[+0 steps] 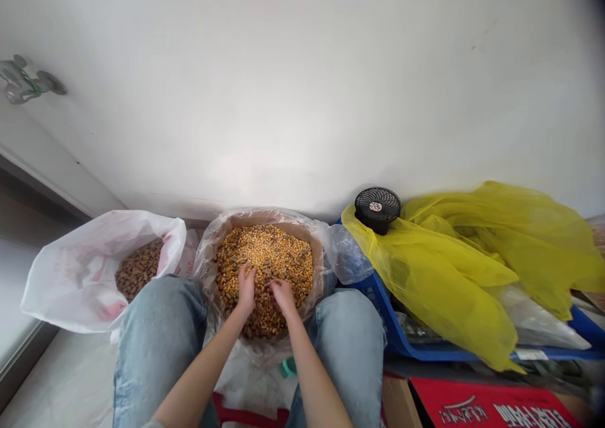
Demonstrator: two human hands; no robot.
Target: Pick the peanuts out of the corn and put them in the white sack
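A clear plastic-lined sack [207,258] stands between my knees, filled with yellow corn kernels [269,239] mixed with brown, nut-like pieces. My left hand [246,287] rests on the left middle of the mix, thumb and fingers apart, some fingertips hidden among the kernels. Just to its right, my right hand [282,294] has its fingers bent and drawn together at the surface of the mix. Whatever is between them is too small to make out. Darker brown pieces [265,321] gather at the near side of the sack, below both hands.
A white plastic bag [61,277] with brown nut-like pieces [139,267] stands left. To the right, yellow mesh cloth [439,277] and a small black fan [377,208] lie over a blue crate [401,340]. A red box [482,403] sits below. The white wall [283,87] is behind.
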